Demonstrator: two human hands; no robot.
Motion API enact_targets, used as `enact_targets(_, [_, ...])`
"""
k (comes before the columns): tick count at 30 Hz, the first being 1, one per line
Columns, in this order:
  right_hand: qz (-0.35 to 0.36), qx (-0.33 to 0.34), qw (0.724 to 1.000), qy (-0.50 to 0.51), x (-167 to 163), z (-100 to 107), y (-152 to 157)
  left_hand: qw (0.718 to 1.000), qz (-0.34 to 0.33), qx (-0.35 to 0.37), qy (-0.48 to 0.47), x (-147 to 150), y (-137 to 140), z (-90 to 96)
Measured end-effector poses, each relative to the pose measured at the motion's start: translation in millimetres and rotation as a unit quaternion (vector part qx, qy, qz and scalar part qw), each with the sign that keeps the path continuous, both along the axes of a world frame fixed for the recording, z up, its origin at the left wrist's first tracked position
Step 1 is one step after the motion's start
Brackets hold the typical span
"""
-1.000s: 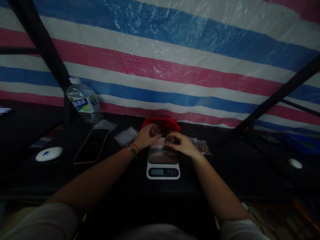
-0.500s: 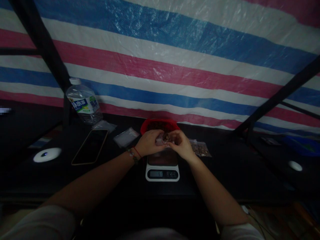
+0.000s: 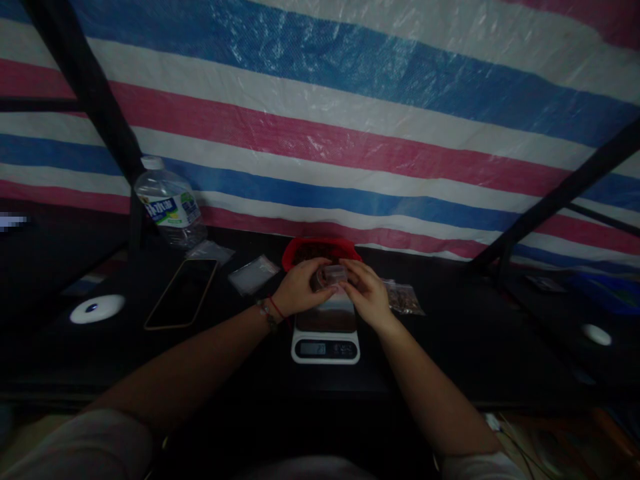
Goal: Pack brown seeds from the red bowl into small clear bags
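Both hands are closed around a small clear plastic bag (image 3: pixel 334 274), which hangs over the back part of a white digital kitchen scale (image 3: pixel 327 351). My left hand (image 3: pixel 303 287) pinches its left side with thumb and fingers, and my right hand (image 3: pixel 367 293) grips its right side. Fingers cover part of the bag, and the dim light blurs what it contains. Right behind the hands stands a red container (image 3: pixel 295 250) with dark brown pieces in it. To the right of my right hand lie filled clear zip bags (image 3: pixel 405 298) of small brown pieces.
Flat clear bags (image 3: pixel 254 275) lie left of the scale. Further left are a phone (image 3: pixel 181 295), a white oval device (image 3: pixel 97 309) and a large plastic bottle (image 3: pixel 173 207). A striped tarp (image 3: pixel 320 150) hangs behind the black table (image 3: pixel 450 347), between dark slanted frame bars.
The bag has turned in my fingers, so its clear plastic now faces me where brown contents showed before. My right hand's fingers have shifted over it. The camera view moved slightly.
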State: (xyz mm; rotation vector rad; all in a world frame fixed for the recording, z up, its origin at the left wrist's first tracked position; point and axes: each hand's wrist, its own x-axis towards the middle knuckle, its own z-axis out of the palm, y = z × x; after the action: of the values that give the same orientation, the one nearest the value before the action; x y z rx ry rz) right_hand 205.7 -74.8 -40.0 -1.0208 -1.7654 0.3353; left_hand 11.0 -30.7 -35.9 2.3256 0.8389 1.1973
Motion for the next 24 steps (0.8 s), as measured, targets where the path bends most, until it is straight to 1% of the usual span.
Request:
enact_targets(4, [0.013, -0.023, 0.999, 0.035, 2, -5, 4, 1.000, -0.005, -0.018, -0.025, -1, 3, -2.3])
enact_targets(11, [0.036, -0.040, 0.998, 0.031, 2, -3, 5, 0.997, -0.016, -0.053, -0.047, 0, 6, -3.8])
enact_targets(17, [0.048, -0.038, 0.996, 0.068, 2, -7, 7, 0.995, -0.021, -0.070, -0.075, -2, 8, -3.9])
enact_targets(22, [0.013, -0.025, 0.999, 0.020, 1, -2, 6, 0.985, -0.033, -0.118, -0.125, -5, 13, -7.1])
enact_targets(24, [0.003, -0.015, 1.000, -0.004, 2, 0, 5, 0.972, -0.028, -0.152, -0.177, -6, 19, -10.4])
